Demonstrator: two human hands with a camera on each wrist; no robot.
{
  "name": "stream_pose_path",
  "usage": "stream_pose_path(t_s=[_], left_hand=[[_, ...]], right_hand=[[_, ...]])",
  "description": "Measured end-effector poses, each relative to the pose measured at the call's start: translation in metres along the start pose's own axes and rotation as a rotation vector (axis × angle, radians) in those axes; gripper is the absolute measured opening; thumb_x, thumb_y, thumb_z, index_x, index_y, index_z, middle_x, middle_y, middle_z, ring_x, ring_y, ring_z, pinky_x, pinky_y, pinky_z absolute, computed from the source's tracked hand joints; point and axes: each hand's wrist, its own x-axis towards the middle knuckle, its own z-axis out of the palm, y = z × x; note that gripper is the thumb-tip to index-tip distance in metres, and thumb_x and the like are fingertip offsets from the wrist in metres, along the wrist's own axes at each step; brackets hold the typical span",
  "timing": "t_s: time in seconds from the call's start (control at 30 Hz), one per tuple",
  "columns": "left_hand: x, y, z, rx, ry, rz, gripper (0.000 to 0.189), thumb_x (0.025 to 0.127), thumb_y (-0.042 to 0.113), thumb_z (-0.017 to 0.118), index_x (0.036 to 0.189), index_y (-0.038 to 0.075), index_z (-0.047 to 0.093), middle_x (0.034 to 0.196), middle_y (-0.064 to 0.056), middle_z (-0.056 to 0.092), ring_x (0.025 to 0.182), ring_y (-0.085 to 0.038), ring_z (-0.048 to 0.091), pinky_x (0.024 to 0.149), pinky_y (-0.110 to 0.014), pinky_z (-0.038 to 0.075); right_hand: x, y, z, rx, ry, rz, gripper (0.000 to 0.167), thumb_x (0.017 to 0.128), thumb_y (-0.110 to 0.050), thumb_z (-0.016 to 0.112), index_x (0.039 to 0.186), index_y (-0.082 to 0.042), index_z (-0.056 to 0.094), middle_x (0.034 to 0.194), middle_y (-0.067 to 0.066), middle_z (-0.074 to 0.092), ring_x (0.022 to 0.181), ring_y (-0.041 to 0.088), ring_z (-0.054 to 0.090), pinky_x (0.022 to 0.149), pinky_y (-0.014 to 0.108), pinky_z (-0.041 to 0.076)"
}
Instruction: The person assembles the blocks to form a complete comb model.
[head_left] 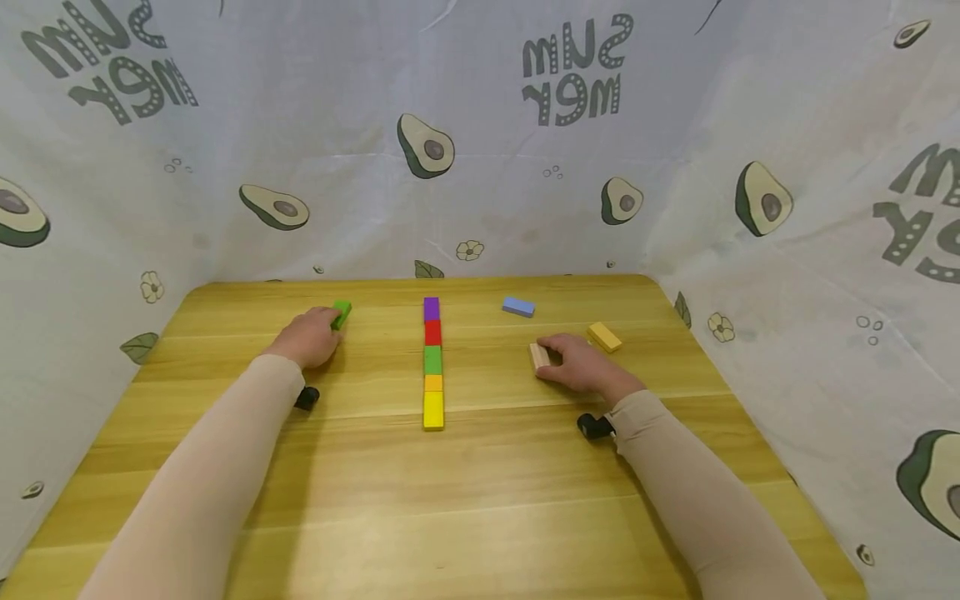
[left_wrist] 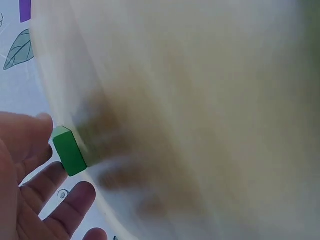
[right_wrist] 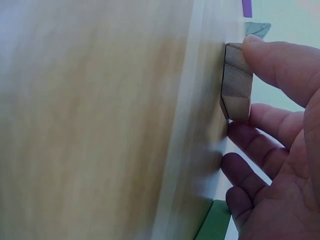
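The avocado-print sheet (head_left: 352, 108) surrounds the wooden tabletop (head_left: 465, 517), apparently as a backdrop. The row of purple, red, green, orange and yellow blocks (head_left: 432, 360) runs straight down the middle, laid end to end, presumably to keep one line. My right hand (head_left: 579, 364), partly closed, pinches the bare-wood block (head_left: 539, 357) right of the row, thumb and fingertip at opposite ends; this probably leaves its long sides free. My left hand (head_left: 309, 336), other fingers parted, pinches the separate green block (head_left: 342, 311) left of the row, likely for a light hold. The blue block (head_left: 518, 307) and pale-yellow block (head_left: 604, 337) lie untouched beyond my right hand.
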Motion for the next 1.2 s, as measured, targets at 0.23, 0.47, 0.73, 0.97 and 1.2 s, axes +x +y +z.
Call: stream_pose_path(t_s=[0.23,0.47,0.73,0.97,1.2], left_hand=[[0.001,-0.003,-0.003,0.032,0.02,-0.03,0.055,0.108,0.011,0.038,0.162,-0.002,0.035,0.164,-0.031,0.029,0.142,-0.058,0.038,0.115,-0.069,0.039],[0.002,-0.003,-0.005,0.01,0.016,-0.021,0.053,0.108,0.005,0.039,0.16,-0.003,0.037,0.169,-0.029,0.022,0.146,-0.06,0.033,0.12,-0.069,0.034],[0.004,-0.003,-0.004,-0.082,-0.016,-0.038,0.048,0.109,0.009,0.048,0.155,-0.003,0.041,0.159,-0.03,0.041,0.135,-0.05,0.048,0.113,-0.066,0.041],[0.008,-0.003,-0.002,-0.029,0.017,-0.013,0.044,0.108,0.018,0.058,0.146,-0.002,0.048,0.142,-0.03,0.056,0.117,-0.043,0.057,0.101,-0.062,0.048],[0.012,-0.005,-0.002,-0.054,0.041,-0.012,0.062,0.104,0.029,0.068,0.15,-0.005,0.044,0.144,-0.029,0.055,0.112,-0.039,0.057,0.101,-0.058,0.049]], right_hand=[[0.003,-0.002,0.003,0.008,-0.008,-0.009,0.069,0.103,-0.031,0.069,0.159,0.0,0.043,0.161,0.026,0.045,0.15,0.045,0.042,0.121,0.059,0.038],[0.006,0.0,0.006,0.008,-0.004,0.005,0.069,0.103,-0.032,0.069,0.159,-0.001,0.043,0.162,0.025,0.044,0.15,0.045,0.041,0.122,0.059,0.036],[0.004,0.0,0.004,0.012,0.008,0.0,0.068,0.102,-0.028,0.07,0.159,0.0,0.043,0.161,0.025,0.045,0.15,0.044,0.042,0.123,0.058,0.036],[0.001,0.0,0.003,0.012,0.011,0.003,0.068,0.102,-0.027,0.07,0.158,0.0,0.043,0.161,0.025,0.046,0.149,0.044,0.043,0.122,0.058,0.037],[0.0,0.003,0.003,0.017,0.012,0.009,0.068,0.103,-0.027,0.07,0.158,0.0,0.043,0.161,0.025,0.045,0.15,0.044,0.042,0.123,0.058,0.037]])
